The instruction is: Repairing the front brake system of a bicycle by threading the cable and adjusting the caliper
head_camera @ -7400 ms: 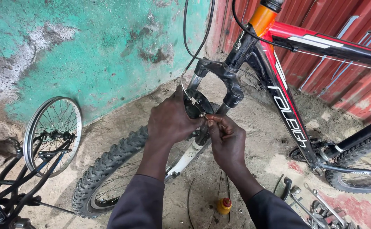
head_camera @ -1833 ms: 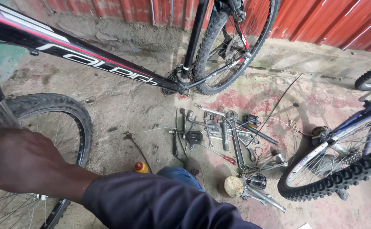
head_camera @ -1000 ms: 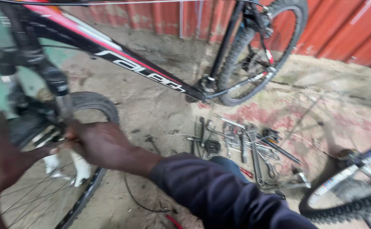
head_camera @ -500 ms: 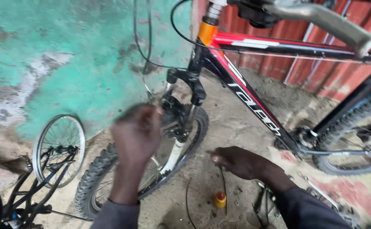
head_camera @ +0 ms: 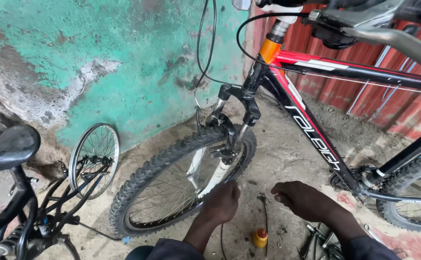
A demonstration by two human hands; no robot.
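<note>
A red and black bicycle point(head_camera: 311, 130) stands in front of me, its knobbly front wheel point(head_camera: 172, 168) held in a black and white suspension fork point(head_camera: 234, 125). My left hand point(head_camera: 222, 202) is curled into a fist low beside the wheel's rim, under the rim brake point(head_camera: 220, 153); nothing shows in it. My right hand point(head_camera: 302, 200) hovers apart to the right with its fingers drawn together; whether it pinches something thin is unclear. A dark cable point(head_camera: 266, 221) lies on the ground between the hands. Loose black cables point(head_camera: 205, 43) hang from the handlebar.
A small yellow bottle with a red cap point(head_camera: 260, 237) stands on the dirt floor. A small black bicycle with a saddle point(head_camera: 8, 147) and a thin wheel point(head_camera: 94, 151) is at left. Tools point(head_camera: 321, 238) lie at bottom right. The brake lever point(head_camera: 388, 29) juts overhead.
The view swung from the tools on the ground back to the front wheel. My left hand dropped from the fork's brake to the lower rim; my right hand rose slightly.
</note>
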